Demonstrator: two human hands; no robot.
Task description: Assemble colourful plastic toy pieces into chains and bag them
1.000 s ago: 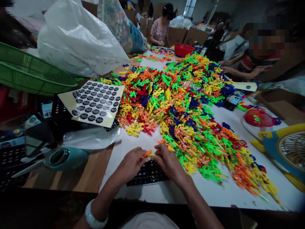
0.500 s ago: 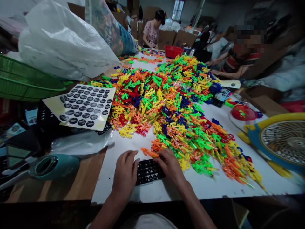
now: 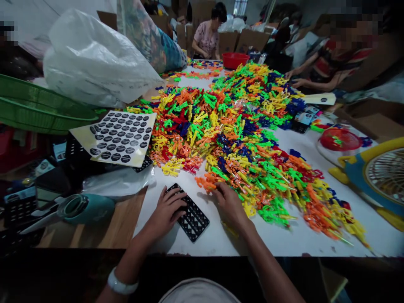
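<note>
A black perforated tray (image 3: 194,219) lies tilted on the white table board (image 3: 160,246). Over its upper left part rests my left hand (image 3: 168,210), fingers spread on the surface. My right hand (image 3: 229,204) is to the right of the tray, at the near edge of a big pile of colourful plastic toys (image 3: 221,126). Its fingertips meet an orange toy (image 3: 205,183), with thumb and fingers curled together. Whether the toy is gripped is hard to tell, as the fingers partly hide it.
Round black stickers cover a sheet (image 3: 123,136) at the left, above a teal bottle (image 3: 88,208). A green basket (image 3: 41,107) is farther left. Right stands a yellow and blue fan (image 3: 366,172). Two people are working across the table, near a red basin (image 3: 235,61).
The black tray has turned from nearly level to a slant. My left hand has spread over it. My right hand has left the tray's edge. The whole view has shifted slightly.
</note>
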